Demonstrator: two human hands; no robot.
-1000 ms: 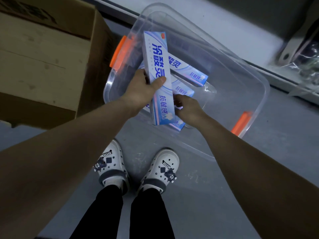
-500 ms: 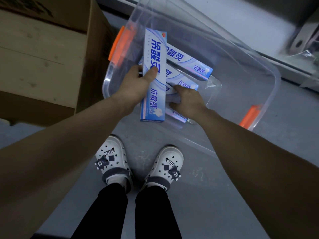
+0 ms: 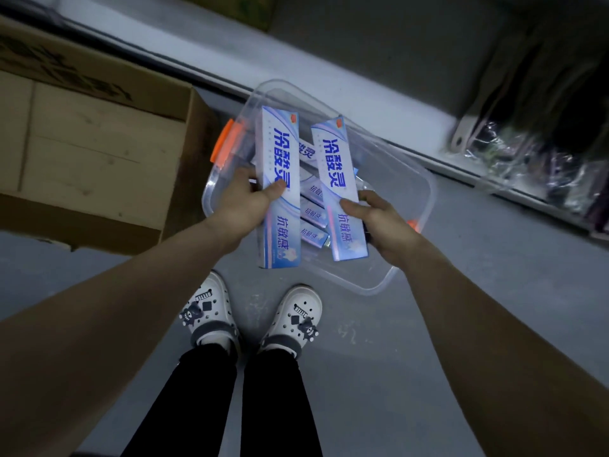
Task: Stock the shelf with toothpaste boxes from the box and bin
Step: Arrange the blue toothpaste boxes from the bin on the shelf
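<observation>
A clear plastic bin [image 3: 408,192] with orange latches sits on the grey floor before me. My left hand [image 3: 242,206] grips a white and blue toothpaste box [image 3: 280,179] above the bin, thumb across its face. My right hand [image 3: 379,222] holds a second toothpaste box [image 3: 339,179] of the same kind beside it. Both boxes are raised lengthwise, side by side. Several more toothpaste boxes [image 3: 313,212] lie in the bin under them, partly hidden.
A large open cardboard box [image 3: 99,153] stands on the floor to the left, touching the bin's side. A low shelf edge [image 3: 329,94] runs across behind the bin, with plastic-wrapped goods [image 3: 514,153] at the right. My feet in white clogs [image 3: 211,308] are just below the bin.
My right hand has lifted a second toothpaste box out of the bin and now holds it beside the left one. The view has pulled back and up from the bin.
</observation>
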